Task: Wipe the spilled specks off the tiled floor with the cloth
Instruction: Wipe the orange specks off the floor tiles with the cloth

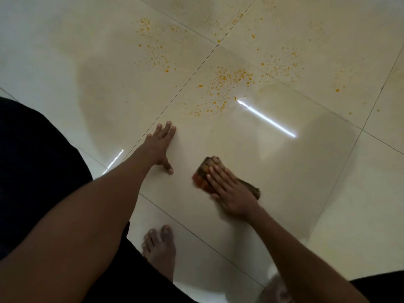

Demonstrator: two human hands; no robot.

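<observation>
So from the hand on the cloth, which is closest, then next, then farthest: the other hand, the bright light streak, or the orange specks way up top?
1. Left hand, flat on the floor beside the right hand and cloth.
2. Bright light streak, ahead, to the right.
3. Top orange specks, far ahead, upper left.
</observation>
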